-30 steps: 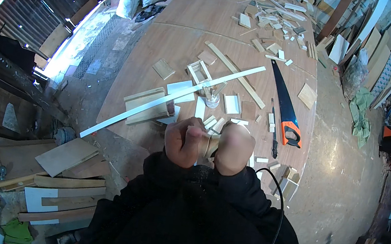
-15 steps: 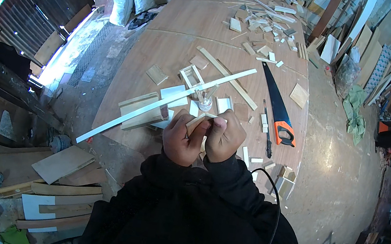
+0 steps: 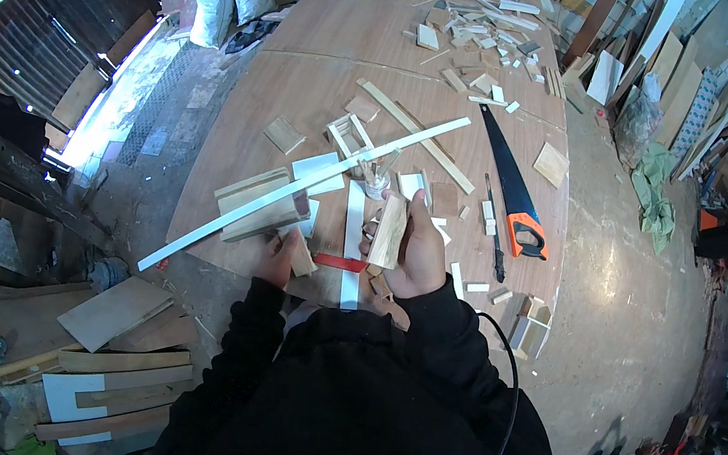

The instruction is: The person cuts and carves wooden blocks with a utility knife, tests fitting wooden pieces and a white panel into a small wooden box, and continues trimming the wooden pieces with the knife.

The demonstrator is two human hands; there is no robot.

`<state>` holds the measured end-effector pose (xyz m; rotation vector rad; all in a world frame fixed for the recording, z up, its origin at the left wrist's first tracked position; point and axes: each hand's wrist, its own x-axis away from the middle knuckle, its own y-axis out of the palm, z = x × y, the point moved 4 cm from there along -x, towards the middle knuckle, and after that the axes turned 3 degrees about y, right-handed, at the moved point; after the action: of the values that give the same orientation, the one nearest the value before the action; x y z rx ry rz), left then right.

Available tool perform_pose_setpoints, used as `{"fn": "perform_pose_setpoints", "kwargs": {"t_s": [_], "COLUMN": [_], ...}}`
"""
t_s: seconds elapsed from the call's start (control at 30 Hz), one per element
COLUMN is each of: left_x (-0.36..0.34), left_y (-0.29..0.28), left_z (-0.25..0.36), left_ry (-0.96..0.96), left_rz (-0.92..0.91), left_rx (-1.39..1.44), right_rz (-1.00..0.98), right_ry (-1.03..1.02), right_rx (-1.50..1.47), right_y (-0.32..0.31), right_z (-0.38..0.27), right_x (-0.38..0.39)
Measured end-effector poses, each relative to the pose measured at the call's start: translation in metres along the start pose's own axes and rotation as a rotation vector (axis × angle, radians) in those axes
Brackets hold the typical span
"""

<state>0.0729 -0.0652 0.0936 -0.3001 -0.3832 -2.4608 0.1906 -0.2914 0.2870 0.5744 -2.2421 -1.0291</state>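
My right hand (image 3: 421, 254) grips a pale wooden block (image 3: 389, 231), holding it upright over the near part of the table. Lower on the left, my left hand (image 3: 277, 258) has its fingers closed against a small wooden block (image 3: 302, 259); part of those fingers is hidden. Between the hands a flat red strip (image 3: 340, 262) crosses a white strip (image 3: 355, 226). Beyond them stands a small clear container (image 3: 376, 184) with sticks in it. A long white batten (image 3: 305, 184) slants over a grooved wooden piece (image 3: 260, 204) and a small wooden frame (image 3: 349, 136).
A handsaw (image 3: 518, 193) with an orange handle lies to the right, beside a thin dark tool (image 3: 495, 232). Several offcuts (image 3: 482, 49) cover the table's far end. Boards (image 3: 115, 313) are stacked at lower left. A black cable (image 3: 513, 379) runs along my right side.
My hands have moved apart from being together around wood. The left went left and down; the right turned, showing the block's broad face. The red strip and white strip between them now show.
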Motion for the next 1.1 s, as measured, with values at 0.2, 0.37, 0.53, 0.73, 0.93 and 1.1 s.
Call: {"fn": "perform_pose_setpoints", "kwargs": {"t_s": [0.2, 0.37, 0.53, 0.73, 0.93, 1.1], "left_x": [-0.001, -0.014, -0.02, -0.025, 0.015, 0.014], "left_y": [-0.059, -0.142, -0.114, -0.085, 0.022, 0.043], "left_z": [-0.087, -0.152, -0.136, -0.087, 0.089, 0.121], "left_ry": [-0.22, -0.213, -0.497, -0.511, -0.307, 0.081], "left_rz": [0.001, -0.009, -0.039, -0.325, -0.705, -0.981], "left_rx": [-0.282, -0.659, -0.28, -0.208, -0.005, -0.393], "right_rz": [-0.135, -0.175, -0.012, 0.257, 0.533, 0.567], "right_ry": [0.107, -0.023, -0.178, -0.281, -0.361, -0.301], "right_rx": [-0.364, -0.099, 0.025, 0.005, 0.158, 0.43], "right_y": [-0.003, 0.018, 0.013, 0.01, -0.004, 0.011], "right_z": [0.019, 0.031, 0.04, 0.06, 0.083, 0.105], "right_x": [0.002, 0.005, 0.009, 0.021, 0.054, 0.064]}}
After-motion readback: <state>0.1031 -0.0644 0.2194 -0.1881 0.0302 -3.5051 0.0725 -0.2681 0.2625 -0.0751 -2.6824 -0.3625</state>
